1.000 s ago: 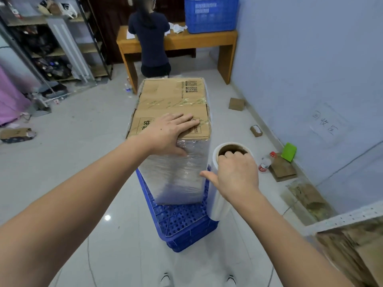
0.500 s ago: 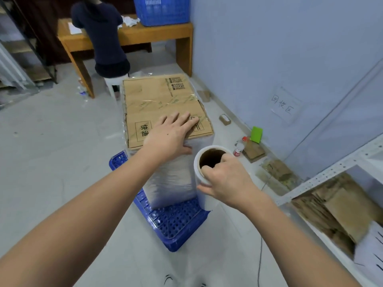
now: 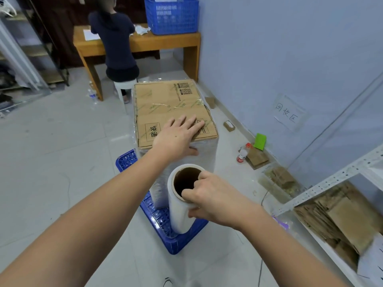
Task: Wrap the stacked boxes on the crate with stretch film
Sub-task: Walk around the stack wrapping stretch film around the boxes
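The left hand is lying flat on the near edge of the top carton of the stacked boxes, its fingers straight and spread over the printed cardboard while the thumb is hanging over the front face, so it is pressing down and gripping nothing. The stack is standing upright on a blue crate on the pale tiled floor, and clear stretch film is already covering its sides, looking cloudy and wrinkled down the front. The right hand is holding the stretch film roll upright just in front of the stack's near right corner: its fingertips are hooking over the rim into the brown cardboard core and the thumb is pressing against the outside of the roll, so it is curled firmly round the roll's top. The lower end of the roll is hanging over the near part of the crate; whether it is touching the crate cannot be told. Beyond the stack a person is sitting on a white stool, facing a wooden table that is carrying a blue basket. Along the right wall a green card, a small white bottle and cardboard scraps are lying on the floor
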A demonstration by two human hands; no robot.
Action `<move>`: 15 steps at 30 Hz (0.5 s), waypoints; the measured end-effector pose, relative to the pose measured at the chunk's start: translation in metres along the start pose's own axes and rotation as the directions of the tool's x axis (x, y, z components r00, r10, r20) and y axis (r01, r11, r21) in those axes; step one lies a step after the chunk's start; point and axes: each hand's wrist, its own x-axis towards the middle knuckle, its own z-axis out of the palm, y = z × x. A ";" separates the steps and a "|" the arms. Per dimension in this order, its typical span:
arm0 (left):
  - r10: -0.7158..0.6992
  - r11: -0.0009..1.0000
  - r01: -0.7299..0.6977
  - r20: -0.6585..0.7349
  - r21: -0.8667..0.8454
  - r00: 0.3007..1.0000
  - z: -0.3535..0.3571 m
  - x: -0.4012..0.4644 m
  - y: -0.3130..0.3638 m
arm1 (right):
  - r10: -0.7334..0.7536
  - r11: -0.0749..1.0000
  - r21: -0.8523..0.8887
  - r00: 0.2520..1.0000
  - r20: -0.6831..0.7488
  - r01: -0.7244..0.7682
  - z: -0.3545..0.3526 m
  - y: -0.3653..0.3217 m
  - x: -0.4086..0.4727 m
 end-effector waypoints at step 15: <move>0.039 0.996 -0.033 0.072 -0.082 0.997 -0.024 -0.011 -0.002 | 0.261 0.959 -0.050 0.940 -0.220 -0.278 0.018 -0.026 -0.003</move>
